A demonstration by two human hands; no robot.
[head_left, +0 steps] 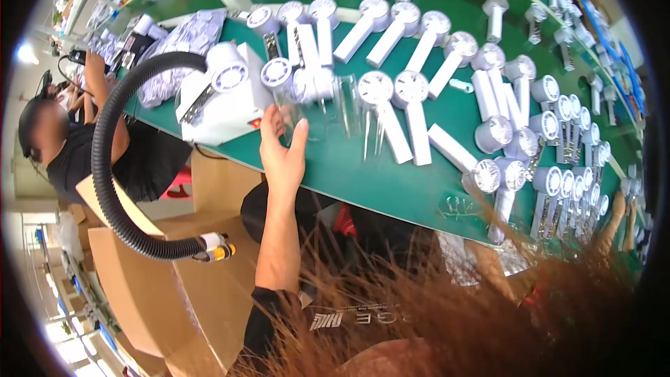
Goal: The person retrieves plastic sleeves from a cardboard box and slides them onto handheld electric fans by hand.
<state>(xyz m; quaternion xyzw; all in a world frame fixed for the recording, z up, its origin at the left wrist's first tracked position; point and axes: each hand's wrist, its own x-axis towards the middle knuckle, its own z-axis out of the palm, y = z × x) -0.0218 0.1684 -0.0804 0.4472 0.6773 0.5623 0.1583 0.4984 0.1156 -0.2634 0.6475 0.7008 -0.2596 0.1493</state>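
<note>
Holds left hand (285, 146) spread wide near clear plastic (347, 106) above green table (342, 185), crowded with white fans (420, 132), beside cardboard box (143, 286); cannot tell right hand's state.

Bright light floods the green table (349, 178), and 1 white glow (26, 53) flares hard at far left! Fisheye distortion bends the edges, black swallows the corners, and down low, loose hair (447, 307) smears soft, well out of focus.
</note>
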